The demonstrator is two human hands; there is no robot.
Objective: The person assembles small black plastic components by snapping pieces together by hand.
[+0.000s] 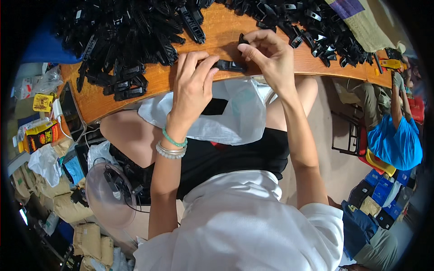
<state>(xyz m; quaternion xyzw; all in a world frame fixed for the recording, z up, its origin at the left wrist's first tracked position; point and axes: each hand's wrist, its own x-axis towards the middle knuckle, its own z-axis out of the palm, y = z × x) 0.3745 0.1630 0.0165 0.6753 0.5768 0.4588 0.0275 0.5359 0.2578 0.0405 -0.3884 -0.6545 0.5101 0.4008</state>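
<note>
A long black plastic part (231, 67) lies at the front edge of the wooden table. My left hand (192, 86), with bracelets at the wrist, has its thumb and fingertips closed on the part's left end. Just above and right of it, my right hand (270, 56) pinches a small black plastic piece (242, 43) between thumb and fingers. The two black things are apart. A large heap of long black parts (126, 36) covers the table's far left, and a heap of smaller black pieces (312, 27) lies at the far right.
A white plastic bag (239, 119) lies over my lap below the table edge (158, 86). A cloth sack (370, 22) stands at the far right. Left of me are a clear round tub (110, 194) and brown packages (88, 239). A person in blue (395, 142) sits at right.
</note>
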